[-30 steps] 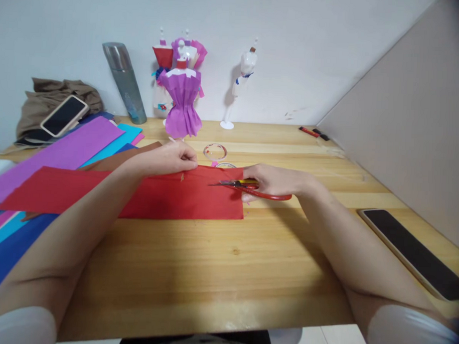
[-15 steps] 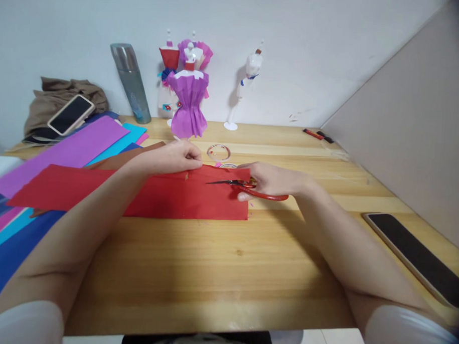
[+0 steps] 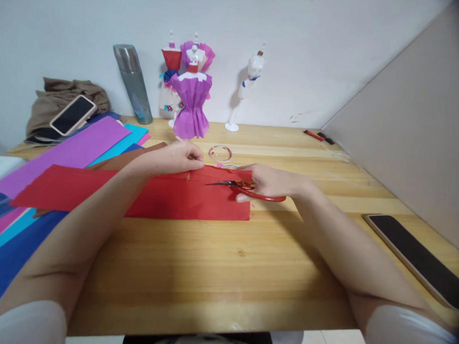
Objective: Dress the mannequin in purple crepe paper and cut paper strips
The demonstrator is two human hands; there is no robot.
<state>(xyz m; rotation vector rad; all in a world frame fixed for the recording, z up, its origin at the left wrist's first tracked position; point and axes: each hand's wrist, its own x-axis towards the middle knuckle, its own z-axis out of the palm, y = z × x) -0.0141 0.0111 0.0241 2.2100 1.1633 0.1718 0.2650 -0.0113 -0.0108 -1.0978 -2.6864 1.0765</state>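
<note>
A long sheet of red crepe paper (image 3: 198, 203) lies across the wooden table. My left hand (image 3: 182, 157) pinches its far edge near the middle, fingers closed. In my right hand (image 3: 265, 181) are red-handled scissors (image 3: 247, 188), held by the handles at the sheet's right end. Their dark blades point left over the paper, along a strip at the far edge that is partly separated at the right. Whether the blades touch the paper now I cannot tell. Just beyond the red sheet sits a roll of clear tape (image 3: 220, 153), with another ring-shaped item partly hidden nearer my hands.
Coloured paper sheets (image 3: 64, 153) pile up at the left. A bottle (image 3: 132, 84), small mannequins in paper dresses (image 3: 192, 103) and a bare mannequin stand (image 3: 233, 112) line the wall. One phone (image 3: 74, 115) rests far left, another phone (image 3: 414, 259) at right. Red and black pens (image 3: 314, 135) lie behind.
The scissors have shifted very slightly left along the paper, their blades looking a little more closed. My left hand keeps its pinch. The whole view has moved slightly.
</note>
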